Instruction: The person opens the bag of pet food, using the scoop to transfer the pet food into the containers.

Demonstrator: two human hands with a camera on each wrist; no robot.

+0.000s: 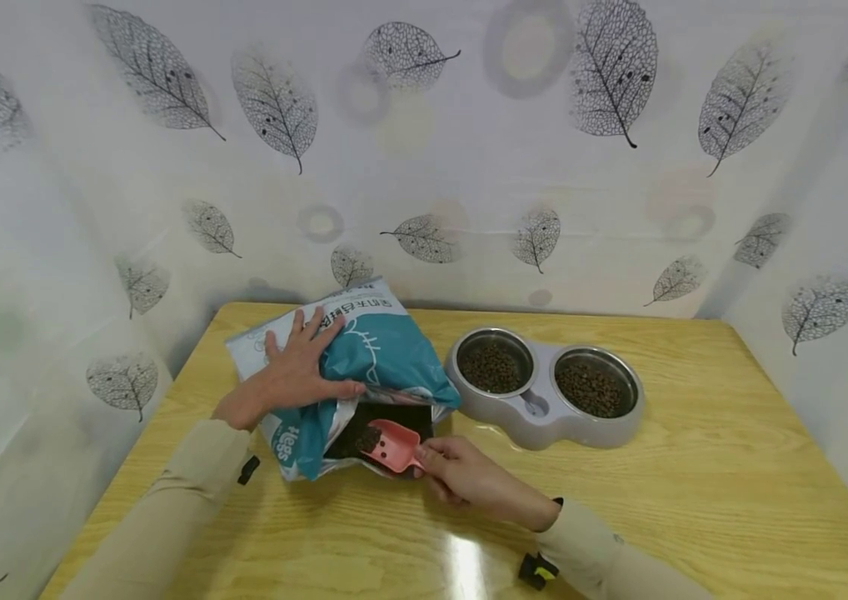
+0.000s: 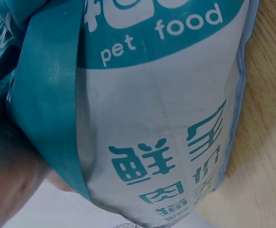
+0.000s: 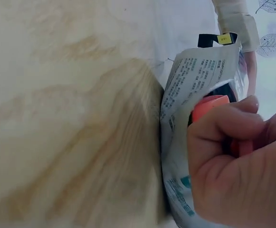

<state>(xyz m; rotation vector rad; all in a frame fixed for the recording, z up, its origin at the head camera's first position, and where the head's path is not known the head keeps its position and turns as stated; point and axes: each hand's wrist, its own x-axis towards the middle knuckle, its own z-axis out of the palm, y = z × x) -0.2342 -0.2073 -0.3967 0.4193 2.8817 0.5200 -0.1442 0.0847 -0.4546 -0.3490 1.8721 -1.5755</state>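
A teal and white pet food bag point(image 1: 401, 350) lies on the table with its mouth facing the front. My left hand point(image 1: 296, 371) rests spread on top of the bag, fingers fairly straight. With curled fingers my right hand point(image 1: 469, 477) grips the handle of a pink scoop point(image 1: 396, 446), whose bowl is at the bag's mouth. Some brown kibble point(image 1: 370, 439) sits at the scoop's front edge. In the right wrist view the thumb and fingers wrap the handle, and part of the scoop point(image 3: 209, 105) shows beyond them. The left wrist view shows the bag's printed side point(image 2: 147, 104).
Right of the bag stands a grey double feeder point(image 1: 536, 421) with two metal bowls. Brown kibble lies in the left bowl point(image 1: 494, 369) and in the right bowl point(image 1: 592, 392). The wooden table point(image 1: 731, 467) reaches back to a leaf-patterned curtain point(image 1: 469, 167).
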